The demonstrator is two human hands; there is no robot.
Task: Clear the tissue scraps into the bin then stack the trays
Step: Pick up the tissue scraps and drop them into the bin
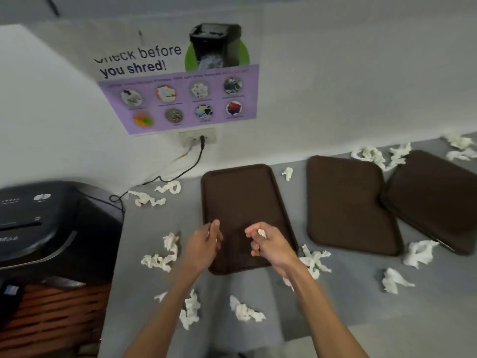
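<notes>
Three brown trays lie flat on the grey counter: the near one [240, 197], a middle one [346, 202] and a right one [436, 197] whose edge overlaps the middle tray. Several white tissue scraps are scattered around them, such as one clump [162, 257] to the left and another [245, 311] near the front. Both hands hover over the near tray's front part. My right hand [268, 244] pinches a small white tissue scrap [262, 232]. My left hand [206, 244] has its fingers curled; a hint of white shows at its fingers, too blurred to judge.
A black paper shredder [51, 223] sits on a woven basket [59, 308] at the left, below counter level. Its cable [180, 174] runs to a wall socket [197, 136] under a purple poster [180, 99]. More scraps [376, 156] lie along the back wall.
</notes>
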